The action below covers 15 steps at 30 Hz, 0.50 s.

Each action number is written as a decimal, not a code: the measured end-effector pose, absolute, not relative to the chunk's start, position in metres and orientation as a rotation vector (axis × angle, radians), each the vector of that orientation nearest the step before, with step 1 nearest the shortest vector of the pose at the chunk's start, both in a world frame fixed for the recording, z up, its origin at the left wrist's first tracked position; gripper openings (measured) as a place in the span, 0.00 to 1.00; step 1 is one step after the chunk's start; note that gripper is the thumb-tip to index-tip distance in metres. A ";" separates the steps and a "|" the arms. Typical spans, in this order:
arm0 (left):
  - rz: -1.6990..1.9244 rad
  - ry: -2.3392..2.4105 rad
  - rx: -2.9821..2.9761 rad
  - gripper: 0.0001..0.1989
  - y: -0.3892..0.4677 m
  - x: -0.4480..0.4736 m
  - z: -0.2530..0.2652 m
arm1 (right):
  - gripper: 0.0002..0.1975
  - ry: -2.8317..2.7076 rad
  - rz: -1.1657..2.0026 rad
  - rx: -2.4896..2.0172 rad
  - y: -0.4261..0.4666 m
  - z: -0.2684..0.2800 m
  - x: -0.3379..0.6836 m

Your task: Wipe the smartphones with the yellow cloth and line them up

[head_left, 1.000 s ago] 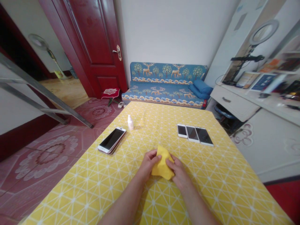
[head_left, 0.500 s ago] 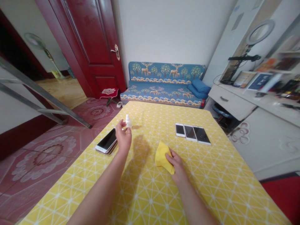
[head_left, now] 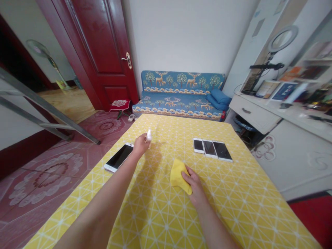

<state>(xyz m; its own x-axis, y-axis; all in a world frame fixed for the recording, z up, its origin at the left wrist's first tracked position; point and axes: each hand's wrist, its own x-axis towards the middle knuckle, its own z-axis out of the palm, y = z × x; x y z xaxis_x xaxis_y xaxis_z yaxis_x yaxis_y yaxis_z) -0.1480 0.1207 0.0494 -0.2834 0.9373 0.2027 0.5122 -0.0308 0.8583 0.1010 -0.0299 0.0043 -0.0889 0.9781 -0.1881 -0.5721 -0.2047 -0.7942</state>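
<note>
At the far left part of the table, my left hand is closed around a small white bottle, whose narrow top points up. The bottle's lower part is partly hidden by my fingers. Beside this hand lies a white phone with a dark screen, its far end partly covered by my wrist. My right hand pinches a folded yellow cloth between thumb and fingers, near the middle of the table. Further right, three white-edged phones lie side by side, screens up.
A yellow patterned cloth covers the table. Behind stand a blue sofa and a red door. A white desk with books and a ring light is on the right. A metal ladder leans at left.
My left hand has closed around the white bottle and shifted slightly right with it. My right hand keeps its hold on the yellow cloth. The view has shifted slightly.
</note>
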 end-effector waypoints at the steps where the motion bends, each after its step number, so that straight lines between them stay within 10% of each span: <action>1: 1.281 1.756 1.518 0.18 0.114 -0.142 0.047 | 0.24 -0.647 1.611 -0.862 -0.030 0.005 0.101; 15: 1.414 0.352 0.218 0.16 0.012 -0.044 0.044 | 0.27 -0.626 1.631 -0.829 -0.030 0.006 0.101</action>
